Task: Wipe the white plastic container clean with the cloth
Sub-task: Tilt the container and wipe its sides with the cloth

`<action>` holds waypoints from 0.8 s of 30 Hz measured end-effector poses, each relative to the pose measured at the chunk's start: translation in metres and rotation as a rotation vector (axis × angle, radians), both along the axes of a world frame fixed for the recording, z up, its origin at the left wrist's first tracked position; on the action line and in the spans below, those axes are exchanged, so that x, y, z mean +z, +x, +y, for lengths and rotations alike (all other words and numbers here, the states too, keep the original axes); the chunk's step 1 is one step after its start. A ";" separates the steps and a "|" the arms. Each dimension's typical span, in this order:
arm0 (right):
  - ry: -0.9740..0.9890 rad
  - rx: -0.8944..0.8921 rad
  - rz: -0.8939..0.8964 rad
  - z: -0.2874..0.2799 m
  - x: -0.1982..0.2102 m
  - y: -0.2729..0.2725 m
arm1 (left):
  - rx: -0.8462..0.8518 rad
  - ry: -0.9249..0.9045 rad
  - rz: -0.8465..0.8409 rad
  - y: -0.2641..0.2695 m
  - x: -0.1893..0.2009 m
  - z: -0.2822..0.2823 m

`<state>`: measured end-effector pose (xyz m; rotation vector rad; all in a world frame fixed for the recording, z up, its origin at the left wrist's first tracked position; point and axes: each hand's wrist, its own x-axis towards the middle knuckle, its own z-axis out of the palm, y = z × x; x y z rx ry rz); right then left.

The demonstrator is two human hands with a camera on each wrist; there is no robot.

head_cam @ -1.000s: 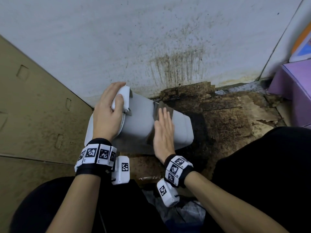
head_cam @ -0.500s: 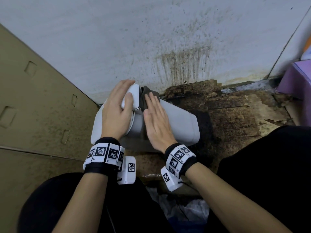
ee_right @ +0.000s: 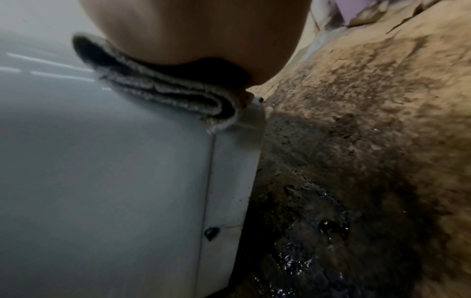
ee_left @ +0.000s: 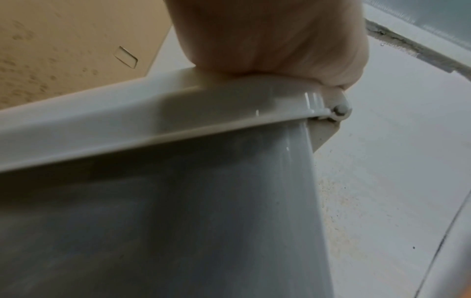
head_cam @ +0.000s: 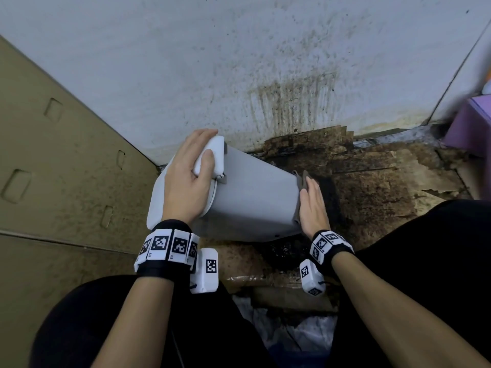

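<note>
Gripping the lid end at 10 o'clock, the left hand (head_cam: 186, 179) steadies the tilted container (head_cam: 255, 197) by the wall, so the right hand (head_cam: 313, 205), fingers straight, presses the cloth (ee_right: 165, 94) against its base edge at 3 o'clock.

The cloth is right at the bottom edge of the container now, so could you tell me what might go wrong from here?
1. The cloth sits at the white container's base edge, above wet, dark grime on the floor; overshooting could soil it and smear dirt back.
2. The right hand presses flat, so the folded cloth could slip out.
3. The container is tipped, steadied only by the left hand at its rim; it could shift.
</note>
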<state>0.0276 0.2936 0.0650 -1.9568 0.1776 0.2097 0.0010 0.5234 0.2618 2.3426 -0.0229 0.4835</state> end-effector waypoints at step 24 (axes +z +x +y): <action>0.100 0.212 -0.414 0.115 0.120 -0.035 | 0.003 0.050 -0.002 -0.002 -0.004 0.003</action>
